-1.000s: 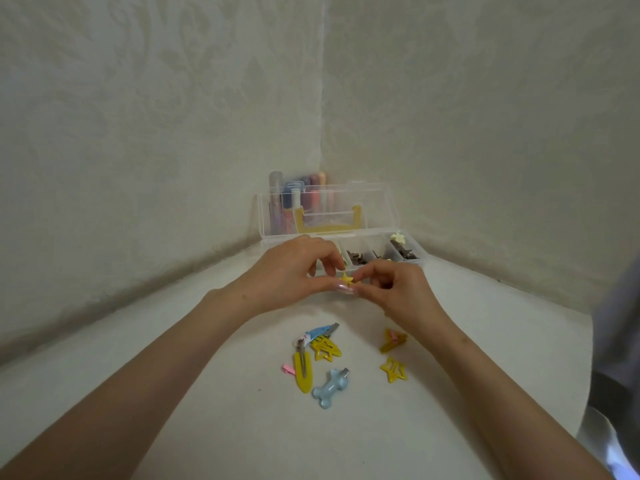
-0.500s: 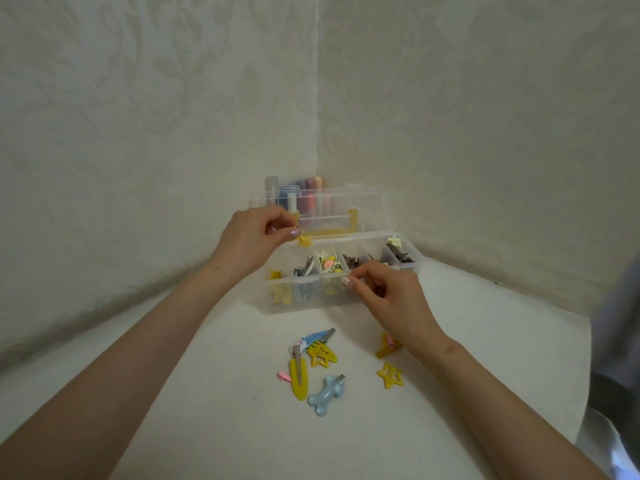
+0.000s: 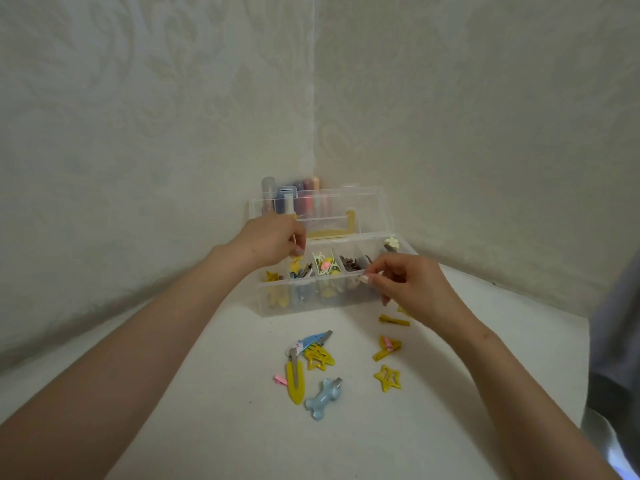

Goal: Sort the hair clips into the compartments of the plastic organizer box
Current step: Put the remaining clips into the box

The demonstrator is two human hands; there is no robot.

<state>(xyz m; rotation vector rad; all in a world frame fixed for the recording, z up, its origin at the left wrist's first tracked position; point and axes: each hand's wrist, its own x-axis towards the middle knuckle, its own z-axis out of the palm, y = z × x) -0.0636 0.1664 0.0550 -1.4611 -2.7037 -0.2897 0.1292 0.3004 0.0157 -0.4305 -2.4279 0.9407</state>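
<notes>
- Several loose hair clips [image 3: 296, 389] lie nearest on the white table [image 3: 207, 393], among them a blue bone-shaped clip [image 3: 323, 398] and a yellow star clip [image 3: 388, 378].
- Beyond them, the right hand [image 3: 412, 284] pinches the front rim of the clear organizer box [image 3: 311, 301], thumb and forefinger curled on it.
- The left hand [image 3: 268, 242] pinches a small yellow clip [image 3: 296, 262] above the second compartment from the left.
- Farthest, coloured tubes [image 3: 294, 195] stand behind the raised lid [image 3: 363, 209].

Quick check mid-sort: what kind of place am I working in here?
Likely a corner of a room at home: two walls with pale embossed wallpaper meet behind a white table, and cosmetic-looking tubes stand behind the open organizer box.
</notes>
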